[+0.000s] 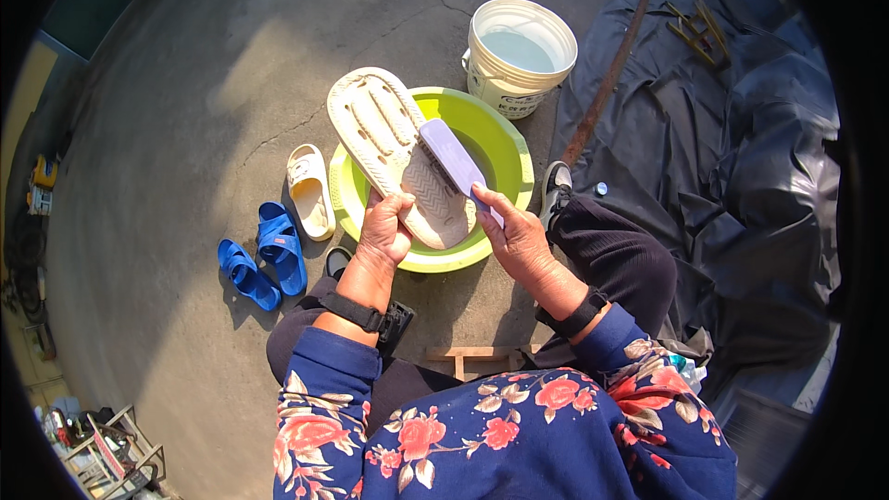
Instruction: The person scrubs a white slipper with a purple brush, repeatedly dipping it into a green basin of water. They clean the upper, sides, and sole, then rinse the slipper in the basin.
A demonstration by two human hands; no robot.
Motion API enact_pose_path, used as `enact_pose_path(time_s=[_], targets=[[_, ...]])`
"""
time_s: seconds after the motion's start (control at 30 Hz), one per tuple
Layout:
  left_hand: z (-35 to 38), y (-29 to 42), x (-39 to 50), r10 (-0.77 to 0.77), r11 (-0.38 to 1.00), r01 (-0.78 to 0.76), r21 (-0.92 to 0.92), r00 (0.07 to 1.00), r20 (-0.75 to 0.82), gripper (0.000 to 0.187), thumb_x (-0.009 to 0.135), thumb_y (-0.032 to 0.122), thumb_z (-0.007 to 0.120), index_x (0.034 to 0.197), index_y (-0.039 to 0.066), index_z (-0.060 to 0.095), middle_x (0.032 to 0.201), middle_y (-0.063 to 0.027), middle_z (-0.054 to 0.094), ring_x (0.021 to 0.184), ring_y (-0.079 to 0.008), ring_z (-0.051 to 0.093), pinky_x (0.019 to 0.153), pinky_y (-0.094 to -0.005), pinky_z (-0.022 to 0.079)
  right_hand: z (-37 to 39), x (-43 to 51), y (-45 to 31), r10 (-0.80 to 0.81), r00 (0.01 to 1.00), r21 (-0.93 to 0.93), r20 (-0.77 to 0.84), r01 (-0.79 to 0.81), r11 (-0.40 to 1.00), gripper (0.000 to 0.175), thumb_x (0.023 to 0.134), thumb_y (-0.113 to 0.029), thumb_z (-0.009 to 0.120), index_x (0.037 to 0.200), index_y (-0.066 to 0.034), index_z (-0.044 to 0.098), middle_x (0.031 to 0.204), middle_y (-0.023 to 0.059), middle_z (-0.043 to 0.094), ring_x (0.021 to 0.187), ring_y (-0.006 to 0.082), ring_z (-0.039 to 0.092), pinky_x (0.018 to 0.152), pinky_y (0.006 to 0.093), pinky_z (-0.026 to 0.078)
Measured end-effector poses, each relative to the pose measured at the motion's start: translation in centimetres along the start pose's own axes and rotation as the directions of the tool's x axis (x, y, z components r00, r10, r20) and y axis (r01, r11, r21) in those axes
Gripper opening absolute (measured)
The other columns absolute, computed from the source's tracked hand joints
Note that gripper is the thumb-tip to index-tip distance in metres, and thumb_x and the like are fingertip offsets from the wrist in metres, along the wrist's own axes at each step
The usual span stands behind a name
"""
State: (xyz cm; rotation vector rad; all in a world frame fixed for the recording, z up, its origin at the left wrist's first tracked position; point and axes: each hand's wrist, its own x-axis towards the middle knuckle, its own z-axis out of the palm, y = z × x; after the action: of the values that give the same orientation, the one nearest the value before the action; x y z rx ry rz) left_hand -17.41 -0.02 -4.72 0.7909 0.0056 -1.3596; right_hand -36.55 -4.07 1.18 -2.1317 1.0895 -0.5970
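Note:
My left hand (386, 228) grips a cream slipper (378, 121) by its edge, with the patterned sole turned up towards me. The slipper is held tilted over a lime-green plastic basin (517, 146). In my right hand (517, 236) is a lilac scrubbing brush (451, 153), gripped by its handle. Its dark bristles face the sole and appear to touch it near the middle. The basin's bottom is partly hidden by the slipper and brush.
Behind the basin stands a white bucket (496, 89) holding water. A second cream slipper (310, 191) and two blue slippers (283, 250) (246, 274) lie to the left. Black sheeting (694, 153) covers the right side, with a rusty metal bar (615, 69) along it.

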Motion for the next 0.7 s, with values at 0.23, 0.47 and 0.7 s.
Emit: enact_pose_path(time_s=[0.23,0.47,0.7], targets=[[-0.9,-0.2,0.2,0.101,0.994,-0.101,-0.043,0.995,-0.015,0.055,0.068,-0.009,0.045,0.120,0.008,0.044,0.107,-0.0054,0.052,0.099,-0.0209,0.052,0.090,-0.0342,0.044,1.2,-2.8,-0.9,-0.013,0.996,0.039,0.084,0.009,0.999,0.034,0.085,-0.018,0.054,0.118,-0.0200,0.048,0.088,0.0135,0.062,0.078,0.0316,0.061,0.064,0.0378,0.050],[-0.3,-0.6,0.0,0.114,0.993,-0.113,-0.023,0.993,0.030,0.061,0.068,-0.011,0.041,0.126,0.008,0.040,0.118,-0.0078,0.050,0.110,-0.0248,0.049,0.095,-0.0388,0.040,0.8,-2.0,-1.1,0.040,0.986,-0.029,0.163,-0.036,0.999,0.038,0.085,-0.019,0.054,0.122,-0.0224,0.045,0.090,0.0131,0.063,0.079,0.0299,0.062,0.066,0.0368,0.050],[1.5,-0.9,-1.6,-0.008,0.990,-0.014,0.140,0.988,0.155,0.063,0.067,-0.012,0.045,0.127,0.009,0.037,0.114,-0.0058,0.052,0.104,-0.0195,0.052,0.088,-0.0313,0.045,1.2,1.7,-0.9,-0.204,0.972,-0.004,-0.113,0.205,0.979,0.040,0.082,-0.015,0.057,0.121,-0.0173,0.047,0.083,0.0128,0.062,0.074,0.0289,0.062,0.062,0.0357,0.050]])
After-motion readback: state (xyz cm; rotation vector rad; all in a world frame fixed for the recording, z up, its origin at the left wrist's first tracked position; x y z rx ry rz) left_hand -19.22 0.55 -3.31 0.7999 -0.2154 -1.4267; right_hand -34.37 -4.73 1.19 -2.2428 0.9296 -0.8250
